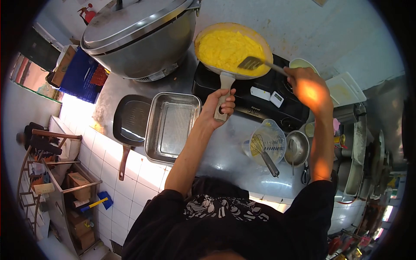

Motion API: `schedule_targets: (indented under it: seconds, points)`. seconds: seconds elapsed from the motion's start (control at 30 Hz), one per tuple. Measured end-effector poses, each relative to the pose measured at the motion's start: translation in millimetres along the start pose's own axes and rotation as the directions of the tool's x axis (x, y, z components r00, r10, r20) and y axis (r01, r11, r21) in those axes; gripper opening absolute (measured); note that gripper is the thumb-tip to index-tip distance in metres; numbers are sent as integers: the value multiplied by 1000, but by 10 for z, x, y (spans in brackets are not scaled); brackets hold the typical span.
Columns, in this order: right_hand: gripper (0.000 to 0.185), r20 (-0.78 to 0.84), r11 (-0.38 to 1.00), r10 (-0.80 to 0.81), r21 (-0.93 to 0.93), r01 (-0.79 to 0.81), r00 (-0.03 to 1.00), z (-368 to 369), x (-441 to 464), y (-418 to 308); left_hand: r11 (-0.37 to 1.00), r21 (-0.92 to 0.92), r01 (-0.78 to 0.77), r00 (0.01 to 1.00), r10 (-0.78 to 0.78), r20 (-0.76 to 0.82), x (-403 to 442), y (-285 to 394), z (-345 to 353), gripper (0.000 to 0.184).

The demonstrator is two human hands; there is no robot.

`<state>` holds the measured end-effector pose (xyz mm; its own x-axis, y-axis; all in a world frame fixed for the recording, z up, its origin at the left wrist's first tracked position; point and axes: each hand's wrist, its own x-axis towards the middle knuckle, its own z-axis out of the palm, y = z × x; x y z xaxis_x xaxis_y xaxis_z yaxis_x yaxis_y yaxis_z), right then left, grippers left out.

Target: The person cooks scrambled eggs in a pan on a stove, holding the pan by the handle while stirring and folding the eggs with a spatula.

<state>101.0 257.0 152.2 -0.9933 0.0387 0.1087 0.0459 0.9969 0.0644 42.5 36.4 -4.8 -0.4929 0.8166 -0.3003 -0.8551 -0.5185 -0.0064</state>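
On the near side of the right hand, a clear jug (pixel 278 134) with a whisk (pixel 263 151) leaning in it and a metal bowl (pixel 300 139) stand on the steel counter (pixel 216 158). To the left of the left hand is a rectangular tray (pixel 151 130). The left hand (pixel 220 105) is curled around the end of the long pan handle (pixel 226 81). Farther out and to the right, the right hand (pixel 308 86) grips a slotted spatula (pixel 250 63), slanting it leftward into the pan (pixel 261 40). Between the hands lies the black stove (pixel 255 105). Beyond the left hand, the pan holds soft yellow food (pixel 225 45) in loose folds; the spatula blade is over its near right edge, though whether it touches is unclear.

For good folding, a firm left grip should stop the pan swinging, while the right hand works the blade flat under the edge and draws it inward. Slow, gentle strokes would likely spare the soft folds and avoid spills over the rim.
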Motion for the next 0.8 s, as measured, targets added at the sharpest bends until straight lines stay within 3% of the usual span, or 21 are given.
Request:
schedule_targets:
  seconds: [0.1, 0.2, 0.27, 0.5, 0.6, 0.7, 0.73, 0.8]
  points:
    - [27, -78, 996, 59, -57, -63, 995, 157, 156, 87, 1000, -2, -1, 1000, 1, -3, 7, -9, -29, 21]
    - [27, -56, 988, 155, 33, -153, 986, 136, 222, 34, 1000, -6, 3, 1000, -3, 10, 17, 2, -30, 21]
    - [27, 82, 976, 194, 81, -201, 978, 59, 185, -84, 1000, -11, 11, 1000, -11, 14, 16, 5, -36, 21]
    - [27, 153, 983, 156, 69, -168, 976, 206, 208, -149, 999, 31, -17, 999, 18, -36, -22, -17, 29, 21]
    - [28, 59, 997, 38, 62, -41, 998, 1, 25, -194, 999, 36, -23, 999, 24, -44, -13, 4, 48, 20]
    - [16, -83, 991, -129, 21, 131, 988, 9, -23, -263, 1000, 28, -13, 999, 14, -40, -8, -6, 12, 19]
    - [16, -85, 992, -120, 21, 122, 989, 87, 54, -314, 999, 28, -18, 999, 19, -28, 4, -6, 14, 18]
    - [14, 69, 982, -177, -54, 180, 982, 248, 227, -468, 999, 38, -10, 1000, 11, -25, 10, -16, -6, 17]
